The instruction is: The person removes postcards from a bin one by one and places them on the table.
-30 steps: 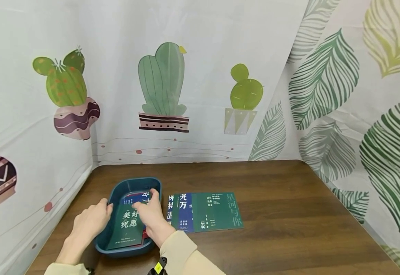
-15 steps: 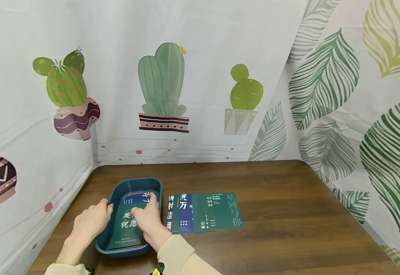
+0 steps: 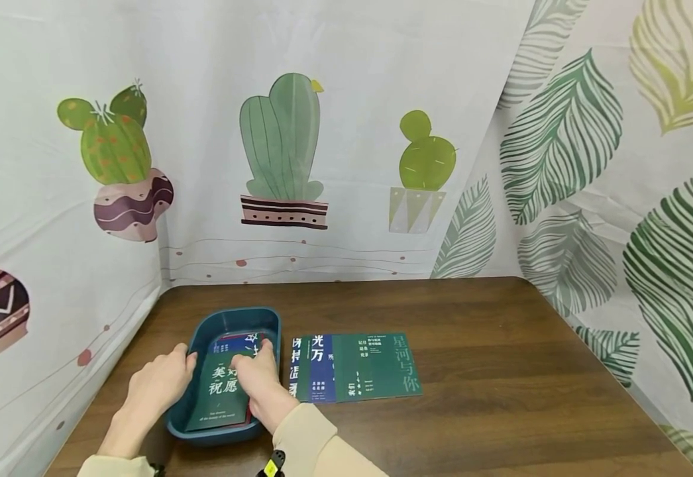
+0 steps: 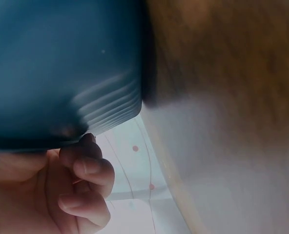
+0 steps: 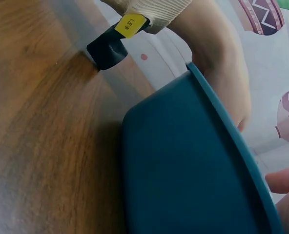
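Blue, round-cornered tray (image 3: 233,323) cradles flat cards (image 3: 215,401), left hand (image 3: 158,381) gripping its rim (image 5: 235,141), right hand's (image 3: 260,381) hold unclear.

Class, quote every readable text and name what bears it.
"美好祝愿" ("好" partly covered): green card in the blue tray.
"星河与你": rightmost green card on the table.
"光万": blue card, same row.
"保持": leftmost card, same row.
"L左手", apparently: yellow wrist label.
Other print is too small or covered to read.
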`<state>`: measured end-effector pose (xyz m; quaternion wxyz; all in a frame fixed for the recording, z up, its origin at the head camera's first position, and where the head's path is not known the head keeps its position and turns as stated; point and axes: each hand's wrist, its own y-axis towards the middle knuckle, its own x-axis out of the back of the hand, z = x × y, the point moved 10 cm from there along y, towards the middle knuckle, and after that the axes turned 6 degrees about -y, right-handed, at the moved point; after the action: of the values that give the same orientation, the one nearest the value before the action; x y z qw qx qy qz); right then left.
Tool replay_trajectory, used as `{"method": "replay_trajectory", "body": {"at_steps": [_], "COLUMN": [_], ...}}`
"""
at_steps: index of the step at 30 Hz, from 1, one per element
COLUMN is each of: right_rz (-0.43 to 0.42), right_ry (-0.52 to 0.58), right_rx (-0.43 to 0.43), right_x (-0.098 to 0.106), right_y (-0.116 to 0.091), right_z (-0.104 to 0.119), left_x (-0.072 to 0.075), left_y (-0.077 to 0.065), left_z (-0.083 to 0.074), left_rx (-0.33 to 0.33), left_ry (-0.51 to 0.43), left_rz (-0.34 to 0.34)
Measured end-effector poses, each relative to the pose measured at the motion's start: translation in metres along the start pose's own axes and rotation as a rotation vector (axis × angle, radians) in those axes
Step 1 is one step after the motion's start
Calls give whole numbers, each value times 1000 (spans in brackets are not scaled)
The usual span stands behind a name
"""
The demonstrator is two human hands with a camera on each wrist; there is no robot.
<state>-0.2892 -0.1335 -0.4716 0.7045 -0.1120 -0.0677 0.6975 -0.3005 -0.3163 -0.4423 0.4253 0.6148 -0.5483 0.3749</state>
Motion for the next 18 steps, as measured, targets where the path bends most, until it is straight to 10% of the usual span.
{"method": "replay_trajectory", "body": {"at_steps": [18], "right_rz": [-13], "right_ry": [-38], "right_rx": [17], "right_x": [-3], "right_y": [3], "right_z": [-1], "left_x": [0], "left_y": [0], "left_z": [0], "left_rx": [0], "left_ry": [-2], "left_rz": [0]}}
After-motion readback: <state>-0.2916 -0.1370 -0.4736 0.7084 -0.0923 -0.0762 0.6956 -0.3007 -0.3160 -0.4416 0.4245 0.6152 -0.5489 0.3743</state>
